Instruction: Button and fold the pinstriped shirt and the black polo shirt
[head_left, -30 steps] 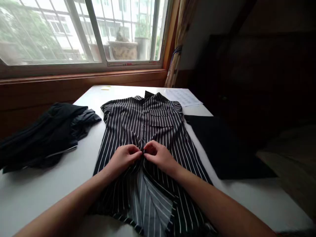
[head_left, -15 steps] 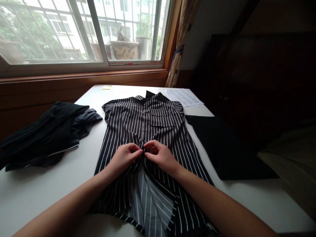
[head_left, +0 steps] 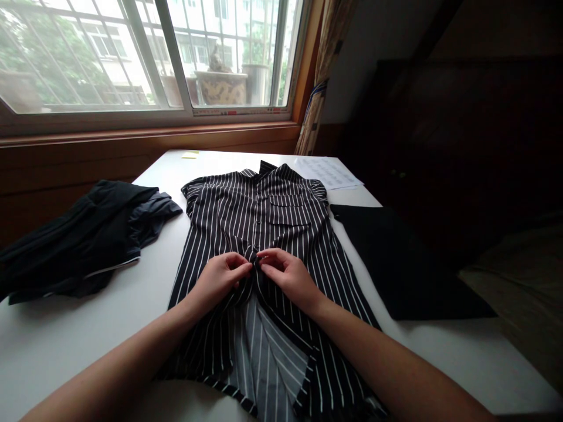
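Note:
A black shirt with thin white stripes [head_left: 272,217] lies front up on a white table [head_left: 88,328], collar toward the window. Its upper part is closed along the placket; below my hands the two front edges gape and show the paler inside. My left hand [head_left: 220,278] pinches the left front edge at the placket. My right hand [head_left: 285,275] pinches the right edge. The fingertips of both meet at the middle of the shirt, where the cloth bunches up slightly.
A heap of dark clothing [head_left: 83,234] lies at the table's left. A flat black cloth [head_left: 396,264] lies to the right of the shirt, a printed paper sheet [head_left: 328,172] behind it. A small yellow note [head_left: 190,155] sits near the window sill.
Both hands have stayed at the same spot on the placket. The fingertips have drawn closer and lifted a small bunch of cloth between them.

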Demonstrator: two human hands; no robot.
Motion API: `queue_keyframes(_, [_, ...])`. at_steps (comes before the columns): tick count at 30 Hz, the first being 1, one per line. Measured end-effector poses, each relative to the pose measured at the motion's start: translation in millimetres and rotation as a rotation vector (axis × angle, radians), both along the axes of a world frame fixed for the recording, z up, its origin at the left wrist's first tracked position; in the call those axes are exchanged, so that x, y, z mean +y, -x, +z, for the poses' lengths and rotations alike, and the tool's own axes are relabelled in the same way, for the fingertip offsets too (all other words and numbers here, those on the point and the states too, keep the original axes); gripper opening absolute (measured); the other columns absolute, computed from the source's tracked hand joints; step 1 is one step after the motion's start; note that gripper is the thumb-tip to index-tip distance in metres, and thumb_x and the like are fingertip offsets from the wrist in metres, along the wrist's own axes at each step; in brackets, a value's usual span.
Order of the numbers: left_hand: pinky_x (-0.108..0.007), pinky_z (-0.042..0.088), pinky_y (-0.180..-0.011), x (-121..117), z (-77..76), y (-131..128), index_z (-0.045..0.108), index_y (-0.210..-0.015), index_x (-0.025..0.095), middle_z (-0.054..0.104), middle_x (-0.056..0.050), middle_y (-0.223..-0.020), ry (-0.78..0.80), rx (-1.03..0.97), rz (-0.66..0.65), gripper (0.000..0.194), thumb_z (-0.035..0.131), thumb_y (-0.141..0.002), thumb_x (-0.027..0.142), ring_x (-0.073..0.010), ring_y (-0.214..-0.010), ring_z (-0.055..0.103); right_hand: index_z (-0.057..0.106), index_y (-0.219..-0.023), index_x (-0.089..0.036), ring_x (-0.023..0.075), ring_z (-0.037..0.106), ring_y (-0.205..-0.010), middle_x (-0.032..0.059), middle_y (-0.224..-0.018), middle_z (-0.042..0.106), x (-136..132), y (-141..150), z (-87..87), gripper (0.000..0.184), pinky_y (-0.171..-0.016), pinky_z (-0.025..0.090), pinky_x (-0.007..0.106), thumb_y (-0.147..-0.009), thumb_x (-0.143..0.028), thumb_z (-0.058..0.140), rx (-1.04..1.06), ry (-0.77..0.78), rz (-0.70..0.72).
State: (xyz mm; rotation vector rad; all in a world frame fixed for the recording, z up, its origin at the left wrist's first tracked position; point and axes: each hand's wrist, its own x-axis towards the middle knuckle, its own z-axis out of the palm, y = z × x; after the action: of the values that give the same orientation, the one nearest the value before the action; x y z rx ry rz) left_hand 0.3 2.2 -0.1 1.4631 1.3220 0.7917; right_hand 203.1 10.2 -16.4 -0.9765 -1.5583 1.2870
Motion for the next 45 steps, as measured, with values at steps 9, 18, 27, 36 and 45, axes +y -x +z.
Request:
queue_keyframes(9, [-0.023,0.045,-0.056,-2.7,4.8,-2.4,0.071,-0.086,0.015,0.069,-0.002,-0.075,0.022,-0.021,-0.014,0.031,0.068,-0.084,0.046,-0.0118,-0.059,0.057,0.069,-0.107,-0.025,0.0166,0.070,-0.093,0.0005,-0.098,0.072,2.0,1.9,-3.0,0.026,-0.088,0.056,0.034,-0.082,-0.019,0.071,0.014,-0.011,0.006])
queue_keyframes(18, [-0.022,0.042,-0.054,-2.5,11.0,-3.3,0.071,-0.086,0.015,0.066,-0.001,-0.073,0.052,-0.046,-0.051,0.030,0.067,-0.083,0.045,-0.0107,-0.057,0.055,0.067,-0.109,-0.024,0.0170,0.070,-0.093,0.0010,-0.099,0.072,0.3,3.6,-4.1,0.028,-0.090,0.057,0.035,-0.082,-0.020,0.072,0.024,-0.019,0.029])
queue_keyframes(27, [-0.022,0.041,-0.052,-2.5,10.0,-1.6,0.072,-0.091,0.016,0.066,-0.002,-0.072,0.069,-0.042,-0.089,0.034,0.065,-0.084,0.049,-0.0118,-0.057,0.055,0.066,-0.105,-0.023,0.0163,0.070,-0.089,0.0009,-0.097,0.071,-2.3,4.1,0.8,0.023,-0.086,0.058,0.034,-0.083,-0.021,0.071,-0.082,-0.100,0.000])
queue_keyframes(36, [-0.021,0.040,-0.051,-1.3,8.8,-1.6,0.070,-0.095,0.016,0.067,-0.002,-0.077,0.086,-0.036,-0.131,0.036,0.063,-0.086,0.050,-0.0100,-0.057,0.056,0.064,-0.097,-0.023,0.0146,0.066,-0.079,-0.0007,-0.090,0.067,-3.9,5.6,3.4,0.015,-0.076,0.056,0.030,-0.084,-0.019,0.069,-0.202,-0.247,-0.048])
queue_keyframes(45, [-0.022,0.042,-0.053,-2.8,8.9,-1.2,0.071,-0.091,0.017,0.064,0.000,-0.072,0.043,-0.006,-0.100,0.033,0.063,-0.085,0.048,-0.0124,-0.060,0.056,0.064,-0.097,-0.024,0.0145,0.066,-0.080,-0.0010,-0.090,0.067,-4.6,5.6,3.8,0.014,-0.077,0.056,0.031,-0.085,-0.020,0.070,-0.209,-0.273,-0.047])
